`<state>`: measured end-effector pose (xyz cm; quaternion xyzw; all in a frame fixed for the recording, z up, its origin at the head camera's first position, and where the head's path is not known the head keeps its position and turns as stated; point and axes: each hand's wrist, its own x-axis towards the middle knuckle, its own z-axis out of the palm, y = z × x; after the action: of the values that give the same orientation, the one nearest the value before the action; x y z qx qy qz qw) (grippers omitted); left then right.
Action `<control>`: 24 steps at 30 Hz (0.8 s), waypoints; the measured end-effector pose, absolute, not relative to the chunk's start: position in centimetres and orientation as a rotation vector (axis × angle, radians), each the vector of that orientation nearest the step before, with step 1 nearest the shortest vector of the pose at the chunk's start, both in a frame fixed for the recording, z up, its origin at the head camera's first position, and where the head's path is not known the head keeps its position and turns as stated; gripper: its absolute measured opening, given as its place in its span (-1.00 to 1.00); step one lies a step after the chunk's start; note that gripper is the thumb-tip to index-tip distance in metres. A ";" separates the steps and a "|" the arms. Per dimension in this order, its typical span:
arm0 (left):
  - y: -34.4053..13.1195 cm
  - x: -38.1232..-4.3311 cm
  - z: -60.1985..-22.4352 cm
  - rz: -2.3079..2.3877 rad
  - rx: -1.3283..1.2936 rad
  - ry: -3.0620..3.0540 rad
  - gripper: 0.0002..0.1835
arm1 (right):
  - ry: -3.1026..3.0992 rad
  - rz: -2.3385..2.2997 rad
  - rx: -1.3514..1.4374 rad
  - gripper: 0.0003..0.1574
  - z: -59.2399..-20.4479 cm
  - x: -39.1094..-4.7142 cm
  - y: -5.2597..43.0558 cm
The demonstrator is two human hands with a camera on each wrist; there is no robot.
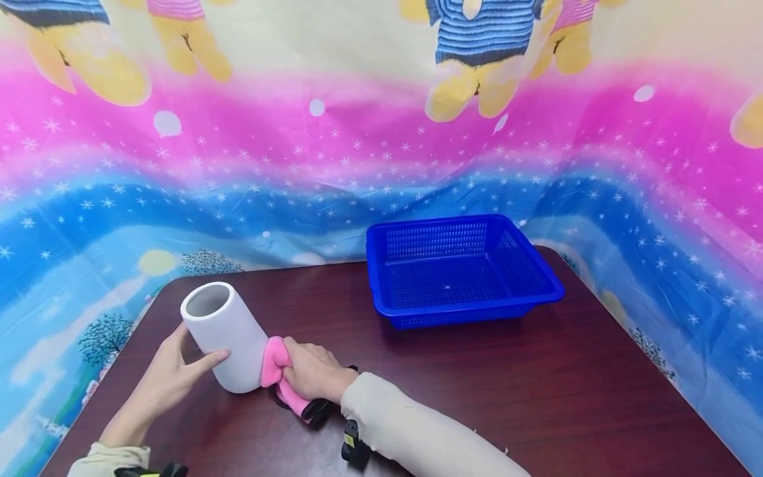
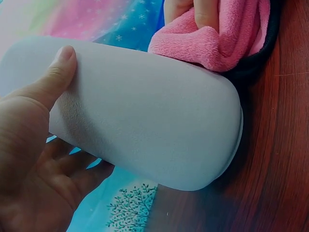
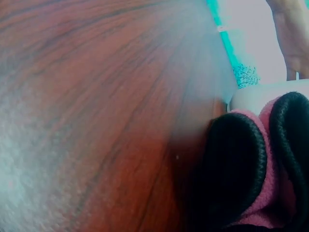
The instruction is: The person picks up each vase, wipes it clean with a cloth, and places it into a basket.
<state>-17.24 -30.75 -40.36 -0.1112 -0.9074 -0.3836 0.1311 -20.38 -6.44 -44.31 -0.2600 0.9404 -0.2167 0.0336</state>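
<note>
Cartoon-printed fabric (image 1: 357,132) in pink, blue and cream, dotted with snowflakes and teddy bears in striped jumpers, hangs beyond both hands, behind a dark reddish-brown wooden table (image 1: 596,397). Between the hands is a white vase (image 1: 235,344), its open mouth leaning up over the left hand and its lower end slanting toward the right hand. It is a plain, smooth, matt tube with a thick rounded rim, a greyish inside and a softly curved bottom edge with a thin line round the base; whether that base touches the wood I cannot tell. A soft shadow falls on its wall next to the left thumb.

The left hand (image 1: 169,374) is partly closed round the vase, thumb on the near side, fingers at the far side. The right hand (image 1: 316,368) is closed on a bunched pink cloth (image 1: 275,361) that touches the vase's lower side. Fluffy pink pile covers the cloth, with a black stitched border showing at its folded end, below the right hand. Ahead of the right hand and off to its right sits a blue basket (image 1: 438,242) with slotted walls. Near the right wrist, a black device (image 1: 354,445) bears a yellow patch, too small to read.
</note>
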 end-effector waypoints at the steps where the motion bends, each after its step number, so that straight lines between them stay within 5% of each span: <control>1: -30.8 -17.2 -40.4 -1.108 -0.321 -2.635 -0.20 | 2.887 -0.675 -0.808 -0.79 -44.3 -20.4 -6.4; 24: -30.6 -17.1 -40.4 -1.090 -0.334 -2.604 -0.25 | 2.851 -0.825 -0.837 -0.85 -43.6 -20.5 -6.6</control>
<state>-17.10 -30.60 -40.37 -0.1161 -0.9058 -0.3792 0.1492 -20.53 -6.58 -43.64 -0.2714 0.9242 -0.2673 0.0289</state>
